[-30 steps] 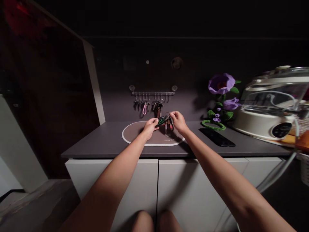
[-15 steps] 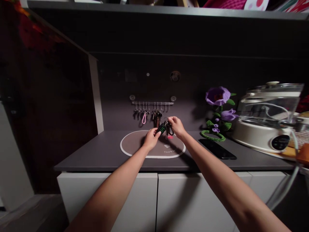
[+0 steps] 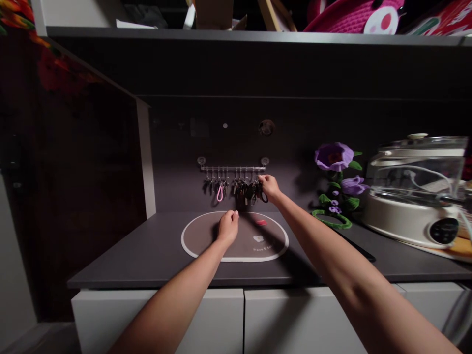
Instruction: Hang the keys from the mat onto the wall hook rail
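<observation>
Below the wall hangs a clear hook rail point(image 3: 233, 168) bearing several key bunches and a pink loop point(image 3: 220, 192). My right hand point(image 3: 269, 187) is pinched at the rail's right end, on a bunch of keys point(image 3: 255, 191) with a dark ring. My left hand point(image 3: 228, 227) is closed above the oval mat point(image 3: 202, 241); what it holds, if anything, is hidden. A small red item point(image 3: 261, 222) lies on the mat.
A purple flower ornament point(image 3: 334, 157) with a green base stands right of the mat, a black phone point(image 3: 356, 246) in front, partly behind my right forearm. A white appliance point(image 3: 401, 216) is farther right. The shelf edge point(image 3: 236, 37) runs overhead.
The keys went from between both hands up to the rail with my right hand. My left hand let go of the dark, green-marked fob. The view has tilted up slightly.
</observation>
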The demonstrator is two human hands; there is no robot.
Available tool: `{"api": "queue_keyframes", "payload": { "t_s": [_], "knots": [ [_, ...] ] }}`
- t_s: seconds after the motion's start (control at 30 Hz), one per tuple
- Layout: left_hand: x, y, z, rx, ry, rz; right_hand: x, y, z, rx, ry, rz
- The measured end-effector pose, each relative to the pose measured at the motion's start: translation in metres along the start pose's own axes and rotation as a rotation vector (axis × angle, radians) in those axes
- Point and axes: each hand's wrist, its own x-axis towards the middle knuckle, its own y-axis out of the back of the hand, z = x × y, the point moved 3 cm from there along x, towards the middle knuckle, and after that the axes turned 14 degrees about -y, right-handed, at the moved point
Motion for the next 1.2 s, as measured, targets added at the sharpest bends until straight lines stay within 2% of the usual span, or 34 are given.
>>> {"api": "queue_keyframes", "payload": {
  "t_s": [0.2,0.47,0.63,0.8,1.0,1.2],
  "knots": [
    [0.000,-0.001,0.000,-0.004,0.003,-0.029,0.024,-0.011,0.006,0.031,-0.114,0.063],
    [0.000,-0.001,0.002,0.012,0.001,-0.039,0.039,-0.020,0.012,0.043,-0.223,0.138],
    [0.000,-0.002,0.001,-0.004,0.002,-0.037,0.047,-0.023,0.019,0.050,-0.232,0.163],
    [0.000,-0.003,-0.001,-0.011,0.007,-0.023,0.050,-0.024,0.025,0.033,-0.194,0.117],
    [0.001,-0.004,-0.004,0.002,0.007,-0.028,0.049,-0.023,0.024,0.063,-0.292,0.190],
    [0.001,-0.004,-0.004,0.006,0.006,-0.019,0.051,-0.024,0.023,0.054,-0.298,0.200]
  ]
}}
